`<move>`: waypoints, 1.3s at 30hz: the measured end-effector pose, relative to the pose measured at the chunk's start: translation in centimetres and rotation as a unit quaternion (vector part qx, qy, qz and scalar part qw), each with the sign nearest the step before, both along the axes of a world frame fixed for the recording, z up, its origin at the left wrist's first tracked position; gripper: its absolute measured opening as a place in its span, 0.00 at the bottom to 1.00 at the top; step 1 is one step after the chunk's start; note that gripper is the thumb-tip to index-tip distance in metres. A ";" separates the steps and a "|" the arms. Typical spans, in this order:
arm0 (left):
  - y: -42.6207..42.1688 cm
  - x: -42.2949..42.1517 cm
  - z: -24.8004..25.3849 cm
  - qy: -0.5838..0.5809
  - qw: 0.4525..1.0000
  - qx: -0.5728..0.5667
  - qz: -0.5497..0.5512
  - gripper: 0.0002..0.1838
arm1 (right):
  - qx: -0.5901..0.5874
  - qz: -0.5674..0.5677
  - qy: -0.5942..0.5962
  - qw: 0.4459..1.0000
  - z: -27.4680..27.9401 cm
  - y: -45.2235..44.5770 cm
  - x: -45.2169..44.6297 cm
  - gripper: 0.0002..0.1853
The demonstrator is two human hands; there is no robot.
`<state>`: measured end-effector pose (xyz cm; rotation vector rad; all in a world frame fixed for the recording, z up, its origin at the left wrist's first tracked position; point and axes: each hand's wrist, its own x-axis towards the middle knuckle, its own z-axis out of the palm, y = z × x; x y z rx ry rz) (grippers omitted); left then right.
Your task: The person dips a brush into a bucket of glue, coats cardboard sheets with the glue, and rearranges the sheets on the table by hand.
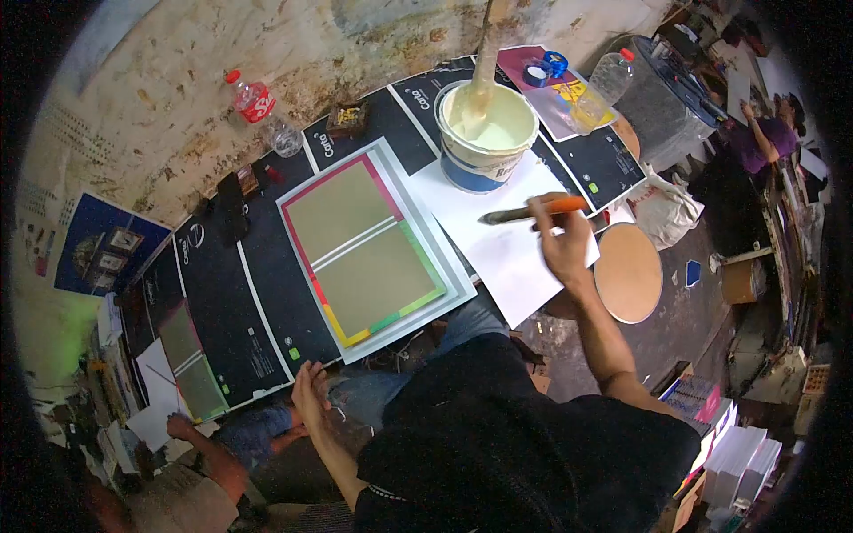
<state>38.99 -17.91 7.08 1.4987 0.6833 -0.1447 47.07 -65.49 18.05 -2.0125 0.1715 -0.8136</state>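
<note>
Stained wall (302,40) backs the worktop (218,289), where a white sheet (502,258) lies by a bucket (484,164). The right hand (564,247) grasps a brush (513,215) above it — the left hand (312,391) seems empty, fingers loose. Brushing seems the step — next likely wants an even stroke.

- Orange-handled tool (508,215): dark narrow end pointing left, roughly level, over white sheet.
- White sheet (511,275): plain, flat, right of panel.
- Panel (369,244): flat, grey-beige, pink/red/yellow/green border, white lines across middle.
</note>
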 end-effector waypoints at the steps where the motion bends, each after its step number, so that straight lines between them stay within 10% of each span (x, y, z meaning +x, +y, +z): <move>1: 0.7 -0.3 -1.2 -0.020 1.000 0.001 -0.012 0.26 | 0.057 0.029 -0.053 0.997 2.0 -0.8 -0.3 0.08; 7: -2.8 4.2 3.7 -0.080 0.989 0.091 -0.082 0.21 | -0.061 0.051 -0.184 0.980 12.3 -7.0 2.7 0.10; 15: -20.2 24.3 20.9 -0.418 0.818 0.224 -0.326 0.21 | 0.027 -0.185 -0.180 0.966 6.3 -11.7 -0.7 0.09; 20: -39.3 38.7 27.8 -0.559 0.714 0.185 -0.379 0.32 | 0.082 -0.313 -0.109 0.940 1.8 -13.3 -7.9 0.09; 22: -45.4 43.9 28.0 -0.433 0.792 0.127 -0.411 0.55 | 0.076 -0.387 -0.077 0.916 1.4 -13.3 -10.4 0.09; 28: -50.5 43.6 26.3 -0.346 0.779 -0.122 -0.509 0.21 | 0.048 -0.482 -0.058 0.873 0.2 -15.3 -16.5 0.12; 33: -48.3 36.9 27.0 -0.557 0.709 -0.081 -0.426 0.18 | 0.029 -0.488 -0.075 0.869 2.2 -16.7 -13.9 0.13; 39: -47.6 38.6 26.9 -0.513 0.720 -0.144 -0.445 0.20 | 0.003 -0.240 -0.165 0.957 6.8 -17.6 -6.3 0.13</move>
